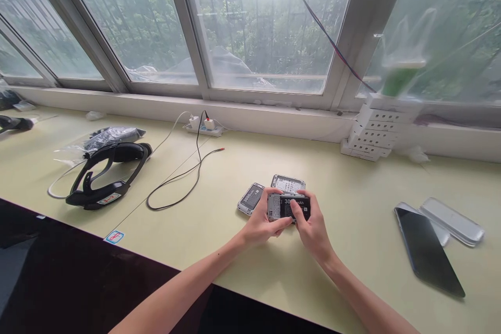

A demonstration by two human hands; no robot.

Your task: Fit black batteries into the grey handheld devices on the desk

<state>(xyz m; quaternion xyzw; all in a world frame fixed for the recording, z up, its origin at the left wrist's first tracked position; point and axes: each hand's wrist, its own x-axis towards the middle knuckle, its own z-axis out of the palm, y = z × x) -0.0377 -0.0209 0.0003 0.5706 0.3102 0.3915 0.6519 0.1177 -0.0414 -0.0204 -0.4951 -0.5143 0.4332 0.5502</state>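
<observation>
Both my hands meet over the table around a small open-backed electronic device (274, 207) with a black battery (287, 210) marked 3000mAh. My left hand (263, 222) grips the device's left end, thumb along its lower edge. With its thumb pressed on the battery's face, my right hand (312, 227) holds the right end. Whether the battery is fully seated in the device cannot be made out. Just behind lie a second open device (250, 198) with a 3000mAh battery in it and another open device (287, 183) showing a pale labelled bay, both partly covered by my hands.
To the right, a dark-screened phone (428, 250) overlaps pale covers (452, 222). White boxes (370, 133) are stacked by the window, a green cup (401, 78) on top. A black headset (111, 172), a loose black cable (199, 167) and a power strip (205, 128) occupy the left.
</observation>
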